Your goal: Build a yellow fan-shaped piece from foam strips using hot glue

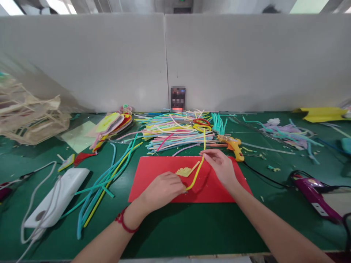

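A red sheet (pixel 153 182) lies on the green table (pixel 192 226) in front of me. On it sits a small yellow fan-shaped piece (pixel 185 171). My left hand (pixel 163 189) rests on the sheet with its fingers pinched on the lower end of a yellow pipe cleaner (pixel 199 168). My right hand (pixel 221 166) pinches the same pipe cleaner higher up, near the sheet's far edge. The pipe cleaner runs on up toward the pile behind.
A pile of coloured pipe cleaners (pixel 175 131) lies behind the sheet, a yellow glue gun (pixel 233 145) to its right. Long teal and yellow strands (pixel 101 186) and a white device (pixel 59 195) with a cord lie left. A purple tool (pixel 315 195) lies right. A grey partition wall (pixel 219 62) stands behind.
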`<act>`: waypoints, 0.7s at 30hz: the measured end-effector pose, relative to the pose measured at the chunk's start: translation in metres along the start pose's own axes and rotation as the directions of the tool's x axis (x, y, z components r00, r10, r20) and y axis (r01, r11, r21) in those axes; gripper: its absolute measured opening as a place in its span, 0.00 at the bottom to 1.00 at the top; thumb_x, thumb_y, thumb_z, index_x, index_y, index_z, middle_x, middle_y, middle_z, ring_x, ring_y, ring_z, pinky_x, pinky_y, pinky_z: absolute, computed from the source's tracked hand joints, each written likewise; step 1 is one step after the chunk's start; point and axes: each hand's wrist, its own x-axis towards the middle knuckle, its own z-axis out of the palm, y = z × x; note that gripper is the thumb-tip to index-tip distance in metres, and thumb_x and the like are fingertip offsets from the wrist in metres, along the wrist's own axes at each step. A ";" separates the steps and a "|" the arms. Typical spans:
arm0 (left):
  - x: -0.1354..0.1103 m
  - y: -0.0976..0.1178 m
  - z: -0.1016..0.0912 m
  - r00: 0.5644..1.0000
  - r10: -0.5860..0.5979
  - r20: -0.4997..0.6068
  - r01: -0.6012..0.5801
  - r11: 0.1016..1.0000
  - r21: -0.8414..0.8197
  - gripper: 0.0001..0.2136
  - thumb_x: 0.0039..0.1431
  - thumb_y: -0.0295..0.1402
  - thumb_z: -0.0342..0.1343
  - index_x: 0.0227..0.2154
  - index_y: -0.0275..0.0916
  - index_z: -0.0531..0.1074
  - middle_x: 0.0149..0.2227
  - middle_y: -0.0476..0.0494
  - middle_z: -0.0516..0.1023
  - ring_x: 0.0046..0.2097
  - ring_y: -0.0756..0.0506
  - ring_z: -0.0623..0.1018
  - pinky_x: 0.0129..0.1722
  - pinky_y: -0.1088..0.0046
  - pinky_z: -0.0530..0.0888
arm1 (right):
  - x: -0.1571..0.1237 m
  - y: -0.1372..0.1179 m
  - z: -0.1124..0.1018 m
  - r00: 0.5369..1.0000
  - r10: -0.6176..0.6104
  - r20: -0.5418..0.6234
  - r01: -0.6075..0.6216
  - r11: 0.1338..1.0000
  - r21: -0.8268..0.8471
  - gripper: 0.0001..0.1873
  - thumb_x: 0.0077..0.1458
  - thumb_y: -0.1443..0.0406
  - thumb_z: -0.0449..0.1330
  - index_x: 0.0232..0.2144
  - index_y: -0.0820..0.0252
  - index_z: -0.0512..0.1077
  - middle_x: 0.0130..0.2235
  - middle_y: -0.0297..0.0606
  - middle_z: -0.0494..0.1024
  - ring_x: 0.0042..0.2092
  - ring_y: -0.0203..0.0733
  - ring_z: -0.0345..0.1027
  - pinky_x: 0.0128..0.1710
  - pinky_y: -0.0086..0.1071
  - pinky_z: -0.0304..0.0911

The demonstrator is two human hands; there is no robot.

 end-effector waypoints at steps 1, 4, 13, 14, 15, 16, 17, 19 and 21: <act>0.000 0.001 0.000 1.000 0.024 0.008 -0.024 1.000 -0.014 0.11 0.66 0.32 0.45 0.34 0.39 0.73 0.32 0.50 0.79 0.37 0.50 0.76 0.40 0.73 0.71 | 0.000 0.001 0.000 0.999 -0.017 -0.027 0.017 1.000 0.003 0.11 0.50 0.59 0.63 0.34 0.59 0.72 0.37 0.40 0.78 0.40 0.40 0.73 0.43 0.36 0.69; -0.001 0.005 -0.002 0.999 0.028 -0.025 -0.030 0.996 -0.087 0.13 0.62 0.43 0.50 0.38 0.40 0.73 0.34 0.49 0.80 0.39 0.49 0.77 0.41 0.72 0.71 | 0.000 0.003 -0.001 0.991 -0.110 -0.079 0.111 0.994 -0.003 0.09 0.50 0.61 0.63 0.34 0.58 0.72 0.36 0.37 0.75 0.38 0.38 0.71 0.41 0.34 0.69; -0.002 0.005 -0.013 0.957 -0.264 -0.117 0.228 0.940 -0.254 0.15 0.67 0.38 0.41 0.42 0.40 0.73 0.41 0.44 0.80 0.43 0.48 0.76 0.45 0.70 0.72 | 0.001 0.000 -0.005 0.978 -0.193 0.081 0.185 0.978 0.098 0.06 0.51 0.62 0.62 0.33 0.57 0.72 0.41 0.39 0.75 0.44 0.40 0.71 0.41 0.34 0.68; -0.002 0.004 -0.012 0.947 -0.289 -0.143 0.244 0.932 -0.268 0.15 0.66 0.37 0.41 0.40 0.40 0.74 0.39 0.44 0.80 0.42 0.48 0.77 0.45 0.69 0.72 | 0.000 -0.001 -0.004 0.978 -0.155 0.141 0.142 0.984 0.104 0.07 0.51 0.62 0.62 0.33 0.57 0.72 0.40 0.39 0.76 0.43 0.40 0.71 0.41 0.34 0.68; -0.002 0.002 -0.011 0.932 -0.320 -0.170 0.265 0.923 -0.279 0.15 0.66 0.36 0.41 0.39 0.40 0.74 0.38 0.44 0.80 0.41 0.48 0.77 0.44 0.69 0.73 | -0.001 -0.002 -0.004 0.972 -0.112 0.206 0.091 0.990 0.107 0.07 0.52 0.61 0.62 0.33 0.57 0.72 0.38 0.39 0.77 0.41 0.39 0.72 0.40 0.34 0.69; -0.003 0.001 -0.009 0.912 -0.360 -0.195 0.299 0.910 -0.286 0.15 0.66 0.35 0.41 0.38 0.40 0.74 0.37 0.44 0.80 0.40 0.48 0.77 0.43 0.69 0.73 | -0.003 -0.003 -0.003 0.960 -0.069 0.271 0.040 0.993 0.110 0.08 0.52 0.60 0.62 0.34 0.58 0.73 0.37 0.39 0.77 0.39 0.39 0.72 0.39 0.34 0.69; -0.003 0.000 -0.007 0.886 -0.409 -0.219 0.340 0.894 -0.291 0.15 0.66 0.34 0.42 0.37 0.40 0.74 0.36 0.44 0.80 0.39 0.48 0.78 0.42 0.70 0.74 | -0.004 -0.004 -0.002 0.943 -0.034 0.330 -0.004 0.993 0.115 0.09 0.52 0.59 0.62 0.34 0.58 0.73 0.36 0.39 0.77 0.37 0.39 0.72 0.38 0.34 0.69; -0.003 -0.003 -0.003 0.816 -0.514 -0.266 0.436 0.848 -0.299 0.13 0.65 0.33 0.43 0.36 0.40 0.74 0.35 0.45 0.79 0.38 0.48 0.78 0.40 0.71 0.75 | -0.008 -0.007 0.001 0.904 0.002 0.428 -0.067 0.988 0.136 0.10 0.52 0.58 0.61 0.34 0.58 0.73 0.36 0.39 0.77 0.34 0.38 0.72 0.36 0.35 0.70; -0.003 -0.006 -0.001 0.747 -0.583 -0.320 0.505 0.811 -0.296 0.10 0.64 0.33 0.46 0.36 0.39 0.72 0.35 0.45 0.79 0.38 0.48 0.78 0.39 0.71 0.76 | -0.011 -0.010 0.004 0.860 0.009 0.510 -0.108 0.980 0.165 0.10 0.52 0.58 0.61 0.33 0.59 0.73 0.36 0.39 0.77 0.32 0.37 0.71 0.36 0.35 0.70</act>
